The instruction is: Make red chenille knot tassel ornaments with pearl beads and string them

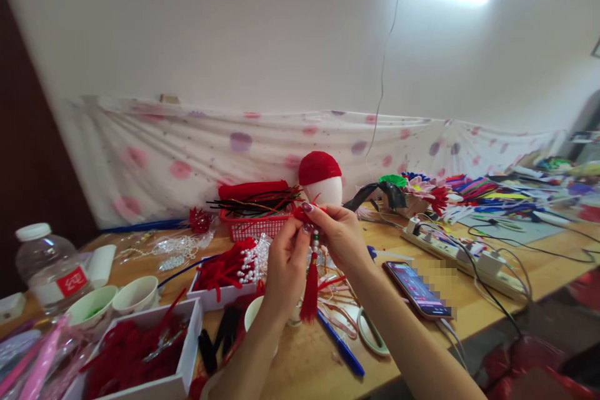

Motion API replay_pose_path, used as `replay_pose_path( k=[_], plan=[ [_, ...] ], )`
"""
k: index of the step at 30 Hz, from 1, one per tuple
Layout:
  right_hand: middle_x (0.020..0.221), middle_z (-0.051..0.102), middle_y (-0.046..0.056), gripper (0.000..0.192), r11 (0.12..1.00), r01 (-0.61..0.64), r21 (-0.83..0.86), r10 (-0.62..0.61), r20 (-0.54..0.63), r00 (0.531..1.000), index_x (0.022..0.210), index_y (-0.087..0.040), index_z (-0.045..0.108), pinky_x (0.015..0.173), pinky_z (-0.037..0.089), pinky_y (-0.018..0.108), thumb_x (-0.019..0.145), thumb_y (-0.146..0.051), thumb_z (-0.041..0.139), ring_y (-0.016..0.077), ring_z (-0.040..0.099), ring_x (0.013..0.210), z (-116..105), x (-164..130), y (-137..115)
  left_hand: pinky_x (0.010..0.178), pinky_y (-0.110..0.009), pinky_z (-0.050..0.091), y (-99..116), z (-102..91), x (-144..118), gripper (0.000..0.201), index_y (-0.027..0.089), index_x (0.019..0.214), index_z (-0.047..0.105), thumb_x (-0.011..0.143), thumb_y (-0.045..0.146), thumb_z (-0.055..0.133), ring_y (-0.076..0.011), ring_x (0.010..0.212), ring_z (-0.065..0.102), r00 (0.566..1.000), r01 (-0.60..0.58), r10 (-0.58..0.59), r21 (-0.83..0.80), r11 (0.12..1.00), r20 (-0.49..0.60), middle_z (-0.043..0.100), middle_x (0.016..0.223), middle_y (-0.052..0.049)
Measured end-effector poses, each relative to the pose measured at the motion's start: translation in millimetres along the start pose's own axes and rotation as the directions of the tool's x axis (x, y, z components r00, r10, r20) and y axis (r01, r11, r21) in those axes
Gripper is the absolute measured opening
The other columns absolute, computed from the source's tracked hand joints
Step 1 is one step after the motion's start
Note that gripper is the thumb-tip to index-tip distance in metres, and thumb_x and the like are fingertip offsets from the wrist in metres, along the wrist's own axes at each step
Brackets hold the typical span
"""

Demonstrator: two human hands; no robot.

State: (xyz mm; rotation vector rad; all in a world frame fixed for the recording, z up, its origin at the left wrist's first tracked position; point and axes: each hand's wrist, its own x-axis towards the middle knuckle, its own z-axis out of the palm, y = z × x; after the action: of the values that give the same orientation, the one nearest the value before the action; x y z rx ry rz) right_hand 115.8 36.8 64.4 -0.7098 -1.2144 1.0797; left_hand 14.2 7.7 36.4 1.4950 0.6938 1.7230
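Note:
Both hands meet above the table, around a small red ornament (302, 214) that the fingers partly cover. My left hand (287, 256) pinches it from the left, thumb pointing up. From the other side, my right hand (340, 231) grips it with thumb and fingertips close together. Below the fingers hang a few beads (315, 240) and a long red tassel (310, 292). Just behind the hands stands a white head form (325, 190) with a red cap (320, 167). The ornament's exact shape is hidden by the fingers.
A red basket (255, 229) holds dark stems. White boxes (191, 350) with red fuzzy pieces stand left, near paper cups (135, 295) and a bottle (51, 272). A blue pen (341, 344), a phone (415, 287) and a power strip (435, 254) with cables lie right.

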Motion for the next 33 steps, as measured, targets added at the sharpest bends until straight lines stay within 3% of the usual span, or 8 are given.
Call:
replay_pose_path(
  k=[10, 16, 24, 29, 33],
  plan=[
    [0.046, 0.053, -0.004, 0.041, 0.999, 0.041, -0.027, -0.042, -0.040, 0.998, 0.059, -0.016, 0.070, 0.038, 0.031, 0.021, 0.066, -0.053, 0.086, 0.0071, 0.042, 0.040, -6, -3, 5, 0.071, -0.026, 0.045, 1, 6.4, -3, 0.017, 0.021, 0.082, 0.063, 0.094, 0.026, 0.052, -0.0180, 0.079, 0.061, 1.000, -0.013, 0.014, 0.008, 1.000, -0.027, 0.065, 0.080, 0.000],
    [0.048, 0.054, -0.003, 0.039, 0.999, 0.053, -0.007, -0.054, -0.051, 0.997, 0.061, -0.017, 0.071, 0.041, 0.031, 0.021, 0.068, -0.052, 0.086, 0.0074, 0.042, 0.043, -8, -4, 3, 0.078, -0.028, 0.047, -3, 10.5, -4, 0.016, 0.023, 0.088, 0.066, 0.095, 0.029, 0.054, -0.0202, 0.087, 0.062, 1.000, 0.004, -0.005, -0.030, 1.000, -0.017, 0.058, 0.073, 0.002],
    [0.045, 0.051, -0.005, 0.042, 1.000, 0.026, -0.002, -0.026, -0.083, 0.996, 0.060, -0.016, 0.068, 0.039, 0.029, 0.020, 0.065, -0.054, 0.085, 0.0062, 0.040, 0.041, -7, -7, 6, 0.079, -0.028, 0.047, -9, 12.4, -7, 0.016, 0.021, 0.089, 0.071, 0.091, 0.035, 0.064, -0.0188, 0.084, 0.062, 0.998, 0.017, -0.022, -0.099, 0.995, -0.051, 0.067, 0.080, 0.000],
    [0.043, 0.050, -0.006, 0.048, 0.996, -0.084, 0.030, 0.086, -0.083, 0.993, 0.064, -0.016, 0.068, 0.032, 0.028, 0.020, 0.059, -0.060, 0.086, 0.0055, 0.037, 0.034, -6, -12, 1, 0.073, -0.029, 0.050, -13, 5.0, -10, 0.029, 0.019, 0.090, 0.074, 0.089, 0.046, 0.066, -0.0194, 0.079, 0.066, 0.988, 0.148, -0.156, -0.211, 0.966, -0.022, 0.074, 0.086, -0.005],
    [0.044, 0.051, -0.006, 0.049, 0.993, -0.115, 0.030, 0.116, -0.050, 0.992, 0.066, -0.016, 0.068, 0.030, 0.029, 0.019, 0.058, -0.060, 0.087, 0.0053, 0.038, 0.033, -9, -14, 0, 0.080, -0.034, 0.055, -13, -2.6, -10, 0.040, 0.016, 0.098, 0.076, 0.080, 0.052, 0.074, -0.0237, 0.086, 0.071, 0.939, 0.337, -0.331, -0.423, 0.841, 0.090, 0.077, 0.091, -0.008]
  ],
)
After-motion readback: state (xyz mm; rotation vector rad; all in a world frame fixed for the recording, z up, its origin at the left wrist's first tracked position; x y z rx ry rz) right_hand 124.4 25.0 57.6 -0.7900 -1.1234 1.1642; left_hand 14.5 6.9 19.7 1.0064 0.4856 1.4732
